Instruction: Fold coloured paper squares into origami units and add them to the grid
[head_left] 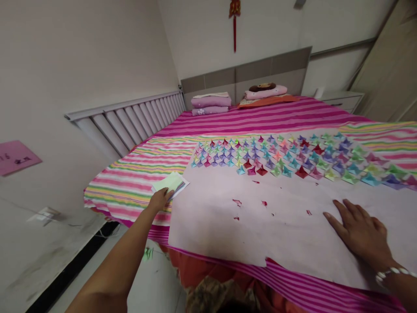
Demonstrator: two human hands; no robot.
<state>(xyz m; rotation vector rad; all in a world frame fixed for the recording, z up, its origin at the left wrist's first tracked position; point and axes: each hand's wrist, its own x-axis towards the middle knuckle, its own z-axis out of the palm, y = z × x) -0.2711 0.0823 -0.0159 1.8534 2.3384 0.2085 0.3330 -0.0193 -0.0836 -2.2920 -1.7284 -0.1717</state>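
My left hand (159, 200) is at the left edge of a large pale board (215, 230), closed on a stack of coloured paper sheets (172, 181) with a light green sheet on top. The thumb lies over the stack; the other fingers are mostly hidden. My right hand (361, 234), with a beaded bracelet (395, 272) at the wrist, rests palm down on the right part of the board, fingers spread and holding nothing. Several rows of small folded paper pieces (276, 155) in many colours cover the board's far half. Small red paper scraps (237, 202) lie nearer me.
The board lies on a bed with a striped sheet (130, 182). Folded bedding (211, 102) sits by the headboard (208, 82). A white radiator (137, 121) runs along the left wall. Green paper (147, 254) lies on the floor beside the bed.
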